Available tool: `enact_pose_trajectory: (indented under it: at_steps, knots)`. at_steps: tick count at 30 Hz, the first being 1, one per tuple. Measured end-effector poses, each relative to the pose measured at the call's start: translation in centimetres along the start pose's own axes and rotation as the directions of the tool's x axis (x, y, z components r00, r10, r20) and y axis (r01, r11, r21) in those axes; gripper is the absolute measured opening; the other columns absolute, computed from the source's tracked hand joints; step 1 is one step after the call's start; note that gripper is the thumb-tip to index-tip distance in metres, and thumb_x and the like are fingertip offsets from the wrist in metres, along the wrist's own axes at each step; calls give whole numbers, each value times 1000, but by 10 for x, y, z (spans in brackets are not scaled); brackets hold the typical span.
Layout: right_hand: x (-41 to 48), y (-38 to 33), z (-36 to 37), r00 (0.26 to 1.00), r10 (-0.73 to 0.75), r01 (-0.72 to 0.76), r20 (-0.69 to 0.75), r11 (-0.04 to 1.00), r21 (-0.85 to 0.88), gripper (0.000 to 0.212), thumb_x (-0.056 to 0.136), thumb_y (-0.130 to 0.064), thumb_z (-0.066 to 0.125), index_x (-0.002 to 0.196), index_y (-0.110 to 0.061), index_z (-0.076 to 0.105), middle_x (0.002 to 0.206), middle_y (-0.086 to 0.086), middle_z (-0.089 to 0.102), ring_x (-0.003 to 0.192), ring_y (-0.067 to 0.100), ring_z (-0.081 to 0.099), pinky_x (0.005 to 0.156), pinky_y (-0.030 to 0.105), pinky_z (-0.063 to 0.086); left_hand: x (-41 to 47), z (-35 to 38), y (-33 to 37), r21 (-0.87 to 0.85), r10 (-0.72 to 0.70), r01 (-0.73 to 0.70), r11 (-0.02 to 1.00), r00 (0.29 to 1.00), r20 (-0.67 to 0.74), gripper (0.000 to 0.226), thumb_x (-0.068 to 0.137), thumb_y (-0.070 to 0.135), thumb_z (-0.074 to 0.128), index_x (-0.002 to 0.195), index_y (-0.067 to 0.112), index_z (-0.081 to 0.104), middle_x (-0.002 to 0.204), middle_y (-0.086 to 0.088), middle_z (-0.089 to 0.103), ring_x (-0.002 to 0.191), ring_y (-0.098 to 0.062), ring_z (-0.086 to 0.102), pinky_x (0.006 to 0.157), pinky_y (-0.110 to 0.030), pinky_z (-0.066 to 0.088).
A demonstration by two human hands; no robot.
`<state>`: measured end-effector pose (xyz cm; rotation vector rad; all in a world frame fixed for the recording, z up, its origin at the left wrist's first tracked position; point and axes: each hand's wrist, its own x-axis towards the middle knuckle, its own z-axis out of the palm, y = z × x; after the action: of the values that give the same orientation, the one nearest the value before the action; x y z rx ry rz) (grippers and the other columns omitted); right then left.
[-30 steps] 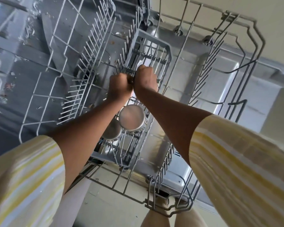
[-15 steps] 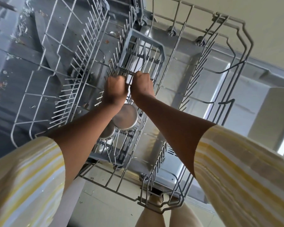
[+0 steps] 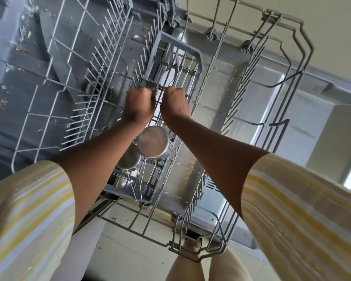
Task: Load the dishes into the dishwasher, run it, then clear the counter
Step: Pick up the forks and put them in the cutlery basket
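Observation:
I look down on the dishwasher's pulled-out lower rack (image 3: 187, 252). A grey cutlery basket (image 3: 180, 44) runs along its middle. Two upturned steel cups (image 3: 153, 140) stand in the near half of the basket. A spoon (image 3: 166, 75) and forks stand in the far half. My left hand (image 3: 139, 106) is a closed fist at the basket's centre bar. My right hand (image 3: 175, 104) is a fist beside it, with the spoon's handle running into it. The fingers are hidden under both fists.
The rack sits over the open steel door (image 3: 292, 122). The grey tub floor (image 3: 18, 78), speckled with food bits, is at left. Rows of plate tines (image 3: 101, 63) stand empty. My legs (image 3: 190, 266) and pale floor tiles (image 3: 130, 250) are below the rack's front.
My two fists, touching a second ago, have drawn slightly apart over the basket. The view has shifted a little; the rack and cups stay put.

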<state>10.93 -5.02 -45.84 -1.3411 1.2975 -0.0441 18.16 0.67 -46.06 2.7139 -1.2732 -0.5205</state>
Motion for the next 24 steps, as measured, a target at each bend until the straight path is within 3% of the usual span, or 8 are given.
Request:
enact_pose_trajectory:
  at_steps: [2, 6, 11, 15, 18, 22, 24]
  knots:
    - [0, 1, 0, 1000, 11, -11, 1, 1000, 13, 37, 91, -19, 27, 58, -15, 42, 76, 16, 53, 69, 28, 50, 61, 31, 34, 1, 4, 0, 16, -39, 39, 999, 999, 15, 19, 91, 1, 47, 91, -7, 65, 87, -26, 64, 83, -38, 60, 62, -37, 40]
    - [1, 1, 0, 1000, 9, -9, 19, 1000, 27, 36, 92, -19, 27, 59, -15, 42, 77, 16, 52, 71, 28, 49, 62, 32, 35, 2, 7, 0, 39, -75, 74, 997, 997, 26, 18, 90, -1, 48, 94, -5, 66, 90, -24, 64, 86, -36, 58, 61, -30, 33]
    - [0, 0, -1, 1000, -7, 7, 13, 1000, 25, 39, 92, -17, 28, 56, -14, 42, 61, 7, 47, 62, 24, 45, 59, 29, 31, 3, 3, 7, 24, -94, 93, 995, 995, 24, 14, 87, -3, 51, 88, -6, 64, 88, -26, 63, 84, -38, 58, 59, -34, 33]
    - [-1, -3, -1, 1000, 1, -1, 29, 1000, 9, 38, 94, -18, 28, 59, -14, 43, 64, 7, 48, 56, 17, 43, 48, 28, 29, 6, -2, 12, 18, -69, 68, 998, 997, 47, 13, 86, -5, 48, 82, -8, 60, 78, -22, 58, 68, -31, 55, 59, -43, 46]
    - [-3, -3, -1, 999, -21, 22, 32, 999, -40, 37, 94, -13, 29, 58, -15, 40, 61, 2, 43, 52, 10, 39, 43, 26, 26, 3, 0, 9, 0, -30, 30, 1000, 998, 61, 19, 90, -2, 41, 82, -8, 58, 81, -23, 59, 67, -30, 53, 59, -43, 46]
    - [-9, -3, -6, 999, -36, 36, 23, 999, -11, 39, 93, -12, 27, 56, -14, 39, 58, 3, 40, 50, 11, 37, 42, 26, 25, 1, 1, 6, -30, -46, 48, 998, 996, 83, 26, 94, 5, 41, 82, -8, 61, 80, -23, 60, 63, -27, 49, 53, -34, 32]
    - [-11, -3, -6, 999, -34, 35, 29, 999, -24, 39, 94, -12, 27, 56, -14, 39, 57, 3, 39, 50, 11, 36, 42, 26, 24, 0, 0, 4, -73, -26, 31, 997, 997, 75, 27, 93, 6, 43, 80, -6, 64, 77, -24, 63, 63, -30, 53, 52, -34, 36]
